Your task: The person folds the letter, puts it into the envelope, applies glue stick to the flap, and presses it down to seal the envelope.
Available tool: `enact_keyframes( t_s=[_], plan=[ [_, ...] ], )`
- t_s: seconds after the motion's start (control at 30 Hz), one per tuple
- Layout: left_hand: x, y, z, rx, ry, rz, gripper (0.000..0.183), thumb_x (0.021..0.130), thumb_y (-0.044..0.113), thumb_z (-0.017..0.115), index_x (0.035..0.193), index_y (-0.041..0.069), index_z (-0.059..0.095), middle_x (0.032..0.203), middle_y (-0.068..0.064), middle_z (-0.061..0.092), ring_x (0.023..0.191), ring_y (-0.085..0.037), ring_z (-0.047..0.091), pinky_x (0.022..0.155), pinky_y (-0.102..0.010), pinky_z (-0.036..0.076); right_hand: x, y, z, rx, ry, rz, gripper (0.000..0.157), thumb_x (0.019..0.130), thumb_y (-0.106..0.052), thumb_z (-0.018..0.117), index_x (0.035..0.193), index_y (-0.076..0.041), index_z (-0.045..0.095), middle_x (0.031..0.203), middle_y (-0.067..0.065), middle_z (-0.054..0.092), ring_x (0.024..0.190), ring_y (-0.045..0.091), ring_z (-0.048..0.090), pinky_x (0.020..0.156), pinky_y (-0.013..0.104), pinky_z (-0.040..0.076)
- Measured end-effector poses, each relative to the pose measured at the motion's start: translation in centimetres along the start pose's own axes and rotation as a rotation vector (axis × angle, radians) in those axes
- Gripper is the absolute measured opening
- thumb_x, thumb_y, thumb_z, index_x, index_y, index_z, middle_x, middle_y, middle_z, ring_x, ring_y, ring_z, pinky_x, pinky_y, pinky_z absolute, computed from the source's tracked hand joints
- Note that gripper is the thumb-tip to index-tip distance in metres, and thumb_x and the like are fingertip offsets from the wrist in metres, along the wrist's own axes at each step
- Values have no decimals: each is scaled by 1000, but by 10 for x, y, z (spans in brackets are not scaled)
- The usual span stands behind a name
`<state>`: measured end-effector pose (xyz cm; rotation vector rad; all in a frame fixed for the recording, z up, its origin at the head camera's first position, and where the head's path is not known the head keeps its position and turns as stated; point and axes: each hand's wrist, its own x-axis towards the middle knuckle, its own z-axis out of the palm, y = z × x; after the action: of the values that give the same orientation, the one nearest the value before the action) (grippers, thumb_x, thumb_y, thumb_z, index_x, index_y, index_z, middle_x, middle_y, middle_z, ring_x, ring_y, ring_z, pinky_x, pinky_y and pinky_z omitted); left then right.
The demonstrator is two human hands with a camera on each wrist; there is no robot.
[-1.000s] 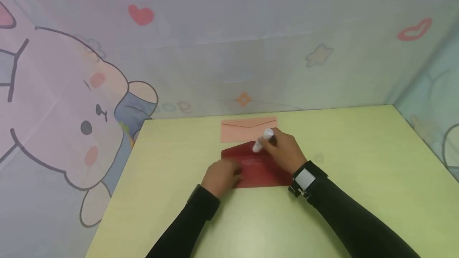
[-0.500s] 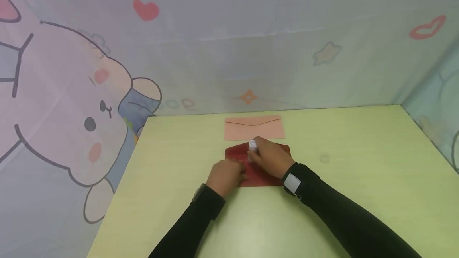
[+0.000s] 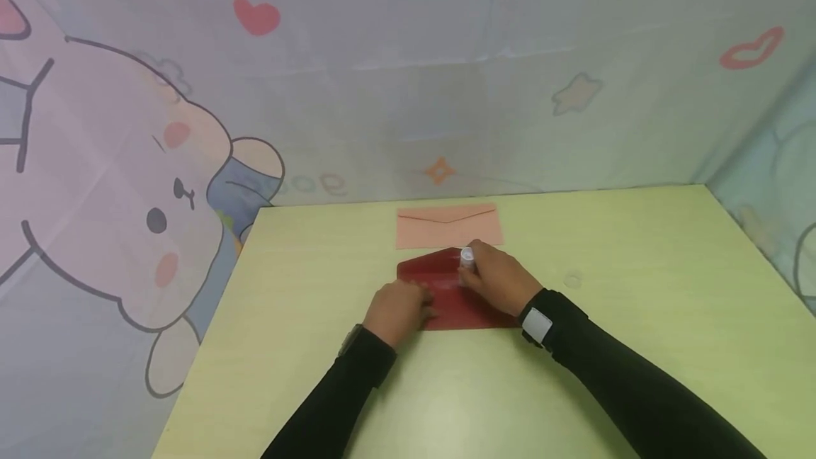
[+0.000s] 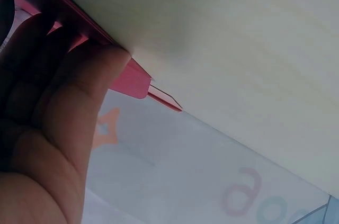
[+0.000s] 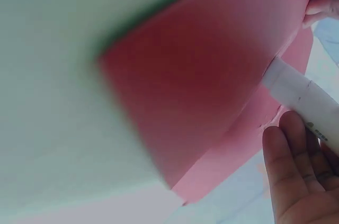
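Observation:
A dark red envelope (image 3: 449, 307) lies on the table with its flap unfolded toward the back. My right hand (image 3: 500, 280) holds a white glue stick (image 3: 467, 258), its tip down at the envelope's flap fold. In the right wrist view the tip of the glue stick (image 5: 299, 89) meets the fold line, with my fingers along the tube. On the envelope's left part rests my left hand (image 3: 397, 312), the fingertips on the red paper. The left wrist view shows its thumb (image 4: 106, 70) extended along the envelope's edge.
Behind the red envelope lies a pink envelope (image 3: 449, 229), its flap folded down. A small clear round piece (image 3: 572, 279) sits on the table to the right. A patterned cloth (image 3: 382, 76) hangs along the table's back edge (image 3: 605, 192).
My right hand has brought the glue stick from a tilted hold down onto the flap fold, going left and then back right. My left hand stays on the envelope's left part.

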<state>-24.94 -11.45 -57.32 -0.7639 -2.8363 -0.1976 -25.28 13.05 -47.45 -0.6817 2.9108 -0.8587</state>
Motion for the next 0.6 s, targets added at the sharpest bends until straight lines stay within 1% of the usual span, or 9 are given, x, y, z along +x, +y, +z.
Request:
enact_keyframes(
  t_s=[0.13,0.2,0.27,0.3,0.37,0.43,0.5,0.53,0.6],
  plan=[
    [3,-6,9,-29,-21,-10,29,92,54,93,82,31,78,70,16,68,63,-9,63,54,-30,52,-4,8,-4,-15,13,10,24,110,-17,68,119,4,61,99,11,69,82,17,63,80,40,60],
    [-1,4,-13,-10,-28,-12,29,93,52,93,83,29,78,71,13,69,64,-11,65,56,-30,53,-4,9,-5,-13,34,10,24,110,-17,68,119,4,61,98,11,70,83,18,64,81,41,61],
    [-1,9,-18,9,-39,-11,29,94,49,93,82,27,77,71,12,69,64,-13,66,56,-31,54,-3,7,-5,0,71,4,23,110,-16,68,119,5,61,98,12,71,84,20,65,82,43,61],
    [-2,14,-29,29,-43,-9,29,94,48,92,84,25,78,72,10,70,66,-14,68,58,-34,57,-2,5,-4,13,87,4,24,110,-16,68,119,5,61,98,13,72,85,20,65,83,43,61],
    [-1,17,-31,44,-46,-6,27,95,47,93,85,24,79,73,8,72,67,-16,69,59,-34,59,1,-2,-2,40,105,2,26,110,-17,67,122,5,61,100,13,73,86,21,66,84,44,62],
    [3,11,-10,39,-38,-2,27,94,48,93,85,26,80,71,9,72,65,-16,69,58,-33,58,5,-10,2,64,97,-12,26,110,-18,67,123,5,61,101,13,73,87,21,66,84,44,62],
    [3,13,-11,37,-27,0,26,94,47,93,85,27,81,72,9,73,65,-16,69,58,-34,58,9,-16,7,70,68,-22,25,110,-18,68,122,3,62,101,12,71,86,20,64,84,41,61],
    [4,11,-5,21,-30,-2,26,94,48,93,83,28,80,70,10,72,63,-15,67,57,-34,57,10,-18,9,59,53,-28,25,110,-18,68,122,2,62,101,11,70,86,19,63,84,40,60],
    [4,13,-7,9,-19,-1,27,95,46,93,80,28,79,68,10,70,62,-15,66,56,-34,57,11,-20,13,34,32,-35,22,110,-18,68,120,1,62,99,10,67,85,19,62,84,39,59]
  ],
)
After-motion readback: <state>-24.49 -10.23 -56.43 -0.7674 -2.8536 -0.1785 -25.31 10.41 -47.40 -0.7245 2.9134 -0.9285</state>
